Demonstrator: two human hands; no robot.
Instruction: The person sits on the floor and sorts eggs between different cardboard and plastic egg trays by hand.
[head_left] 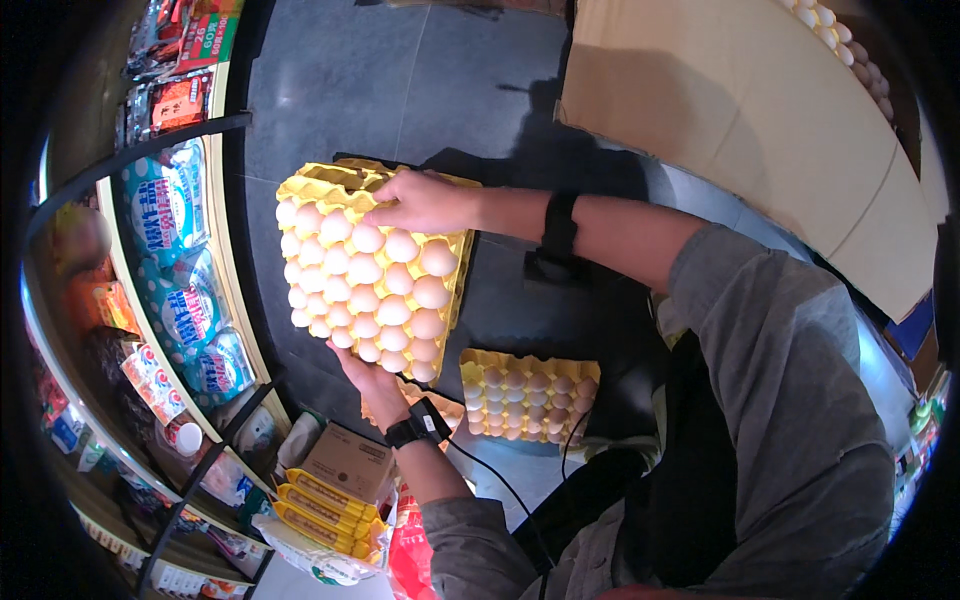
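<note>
A yellow egg tray (456,290), filled with rows of pale brown eggs (365,268), is held in front of me and tilted. My right hand (425,202) grips its upper edge, fingers curled over the rim. At its lower edge my left hand (368,385) holds the tray from below; part of those fingers is hidden behind it. More yellow tray rim (350,177) shows just behind the top edge. Down by my feet lies another yellow tray of eggs (528,398). Beside my left wrist, a further tray with eggs (447,402) is partly covered.
Shelves of packaged goods (185,300) line the left side. Below stand a brown carton (348,460) and yellow packs (325,515) near a red bag (410,550). A large cardboard sheet (740,120) covers the upper right, with more eggs (850,50) beyond it. A cable (505,490) hangs from my left wrist.
</note>
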